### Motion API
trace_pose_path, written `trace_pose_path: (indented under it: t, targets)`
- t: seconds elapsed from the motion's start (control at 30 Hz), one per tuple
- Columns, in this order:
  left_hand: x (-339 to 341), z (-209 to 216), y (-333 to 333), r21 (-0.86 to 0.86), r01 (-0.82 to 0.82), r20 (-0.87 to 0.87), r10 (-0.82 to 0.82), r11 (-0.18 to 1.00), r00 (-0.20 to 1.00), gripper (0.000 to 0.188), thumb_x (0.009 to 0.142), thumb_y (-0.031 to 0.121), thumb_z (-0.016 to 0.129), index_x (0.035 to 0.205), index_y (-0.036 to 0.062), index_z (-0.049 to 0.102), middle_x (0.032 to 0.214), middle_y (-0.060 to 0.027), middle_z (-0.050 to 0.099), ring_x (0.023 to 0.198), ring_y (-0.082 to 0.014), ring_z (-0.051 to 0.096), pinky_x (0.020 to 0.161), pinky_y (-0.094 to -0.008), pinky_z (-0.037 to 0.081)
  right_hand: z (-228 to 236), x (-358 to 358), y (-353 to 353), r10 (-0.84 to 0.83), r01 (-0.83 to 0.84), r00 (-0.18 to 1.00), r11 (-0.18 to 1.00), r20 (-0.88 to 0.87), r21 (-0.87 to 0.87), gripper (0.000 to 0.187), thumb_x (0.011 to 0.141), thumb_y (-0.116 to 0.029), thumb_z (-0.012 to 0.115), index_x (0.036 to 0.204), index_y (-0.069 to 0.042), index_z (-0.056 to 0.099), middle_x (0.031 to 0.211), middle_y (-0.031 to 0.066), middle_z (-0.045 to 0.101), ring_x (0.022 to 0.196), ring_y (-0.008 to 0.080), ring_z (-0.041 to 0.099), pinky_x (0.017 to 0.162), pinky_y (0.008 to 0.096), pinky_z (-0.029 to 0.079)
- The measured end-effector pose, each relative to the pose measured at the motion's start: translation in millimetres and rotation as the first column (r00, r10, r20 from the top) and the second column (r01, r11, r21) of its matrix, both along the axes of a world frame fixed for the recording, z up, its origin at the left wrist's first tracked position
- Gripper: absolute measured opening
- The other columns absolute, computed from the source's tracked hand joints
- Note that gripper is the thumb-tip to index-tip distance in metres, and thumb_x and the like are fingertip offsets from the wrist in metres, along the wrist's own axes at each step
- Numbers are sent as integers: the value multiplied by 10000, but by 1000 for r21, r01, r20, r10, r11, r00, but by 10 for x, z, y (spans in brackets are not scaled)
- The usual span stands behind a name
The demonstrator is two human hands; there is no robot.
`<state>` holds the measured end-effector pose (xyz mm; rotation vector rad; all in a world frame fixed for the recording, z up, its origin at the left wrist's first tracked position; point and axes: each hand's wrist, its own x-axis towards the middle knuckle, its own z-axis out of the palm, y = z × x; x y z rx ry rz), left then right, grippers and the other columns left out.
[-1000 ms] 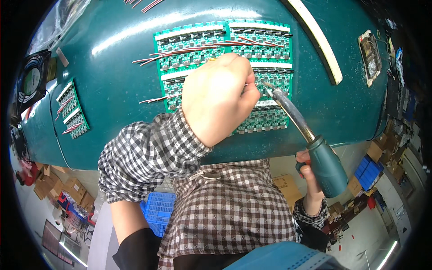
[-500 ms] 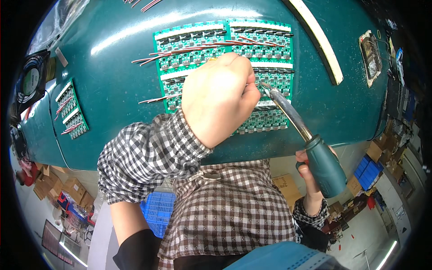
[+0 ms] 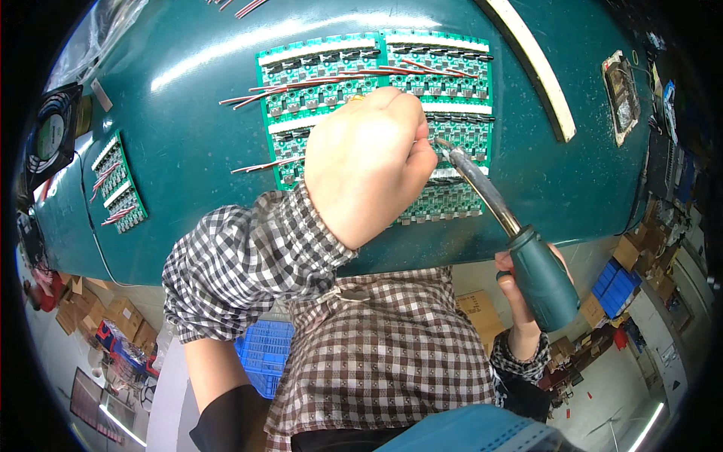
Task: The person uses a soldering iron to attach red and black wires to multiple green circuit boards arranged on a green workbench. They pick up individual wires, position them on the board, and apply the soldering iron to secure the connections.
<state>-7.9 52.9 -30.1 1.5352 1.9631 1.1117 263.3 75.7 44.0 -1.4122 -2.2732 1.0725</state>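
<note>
A soldering iron (image 3: 544, 279) is grasped by the right grip (image 3: 522, 310); the left grip (image 3: 365, 162) (contents hidden) is clenched over circuit boards (image 3: 461, 139).

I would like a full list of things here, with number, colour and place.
Circuit boards: many joined, green, table's middle
Separate boards: joined group, green, table's left
Wires: many, red and white, on boards
Soldering iron: one, green handle, lower right
Fan: one, black, far left
Long strip: one, cream, upper right
Grimy tray: one, brownish, right
Table: one, green, under boards
Crates: several, blue, lower left and right
Boxes: several, brown, both sides
Clutter: uncounted, mixed, far right
Apron: one, brown-white checks, bottom centre
Mask: one, blue, bottom edge
Sleeves: two, black-white checks, either side
Left hand: one, bare, over boards
Right hand: one, bare, holding iron
</note>
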Motion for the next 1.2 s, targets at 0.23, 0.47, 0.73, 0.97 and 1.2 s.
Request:
trace_pose_path:
  t: [0.23, 0.47, 0.73, 0.97, 1.2]
  targets:
    - [3, 2, 1, 2, -3, -6, 3, 1000, 1000, 122, 737, -2, 701, 776, 52, 598, 719, -63, 566, 628, -225, 580, 587, -354, 484, -3, 40, -7, 10, -10, 1000, 999, -2, 49, 450, 758, -355, 897, 993, -23, 706, 904, 109, 682, 792, 286, 657, 718, 378, 543]
    - [5, 2, 6, 3, -12, -28, 12, 1000, 1000, 123, 737, -3, 698, 780, 53, 597, 717, -62, 563, 630, -226, 579, 588, -352, 485, 21, 36, -7, -23, 22, 999, 999, -26, -23, 418, 750, -331, 903, 965, -25, 716, 886, 96, 677, 778, 267, 649, 710, 358, 526]
    - [9, 10, 9, -9, -11, -15, 11, 1000, 1000, 122, 740, -2, 700, 781, 54, 600, 717, -61, 566, 627, -217, 581, 587, -344, 488, -10, 94, -35, -135, 115, 984, 980, -116, -163, 416, 766, -276, 918, 1002, 3, 719, 881, 70, 683, 790, 182, 663, 719, 305, 522]
    - [22, 25, 5, -17, -19, -23, 18, 1000, 1000, 120, 740, 2, 703, 779, 55, 602, 718, -65, 571, 622, -220, 579, 583, -347, 485, -14, 91, -51, -183, 148, 970, 967, -158, -210, 421, 761, -244, 922, 1030, 3, 713, 873, 63, 699, 803, 170, 683, 725, 294, 531]
    - [11, 18, -7, -9, -20, -37, 19, 1000, 999, 127, 736, 5, 713, 778, 58, 605, 716, -67, 570, 623, -223, 583, 579, -351, 483, -58, 122, -71, -134, 113, 981, 982, -138, -150, 436, 758, -255, 926, 1032, 1, 704, 866, 52, 703, 797, 154, 681, 731, 280, 534]
